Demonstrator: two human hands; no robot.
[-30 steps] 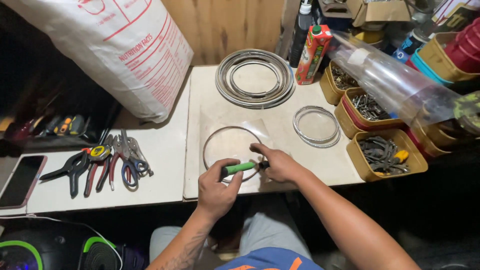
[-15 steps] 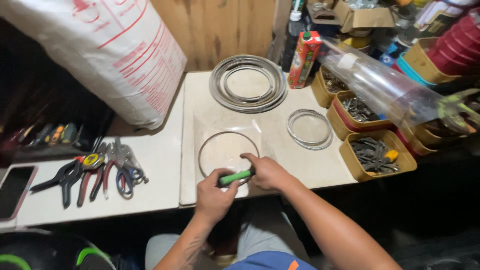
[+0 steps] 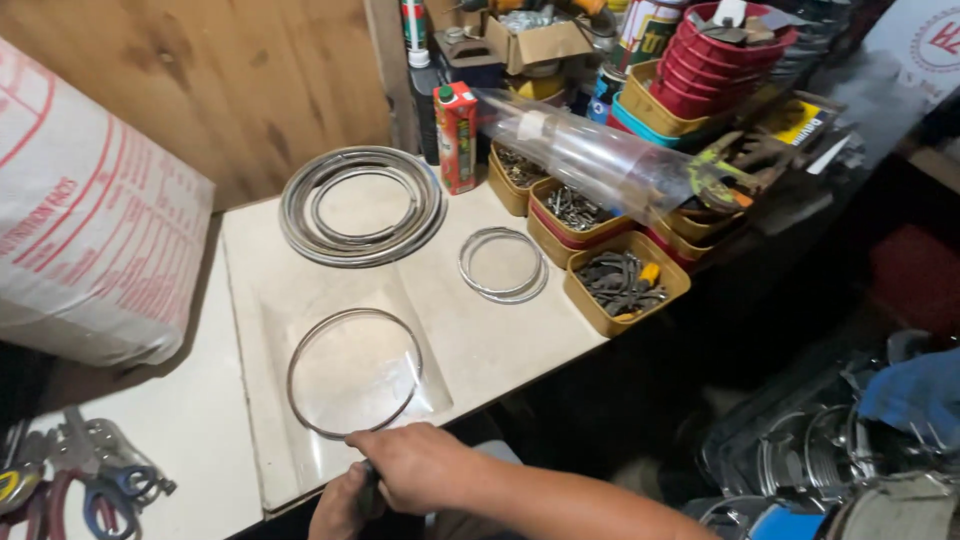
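On the bench point(image 3: 480, 350), we see a wire hoop point(image 3: 354, 372) lying on a clear sheet point(image 3: 430, 390) near the front edge, with the right hand point(image 3: 420, 467) and left hand point(image 3: 342, 505) touching each other at its near rim. Behind the hoop lies a coil of rings point(image 3: 362, 205); to that coil's right, a smaller ring pair point(image 3: 502, 264). A carton point(image 3: 456, 135) stands behind, between them. 3 trays point(image 3: 625, 280) line the bench's right edge, a clear tube point(image 3: 590, 155) lying across them. A large sack point(image 3: 85, 230) sits at left, pliers point(image 3: 90, 475) before it.
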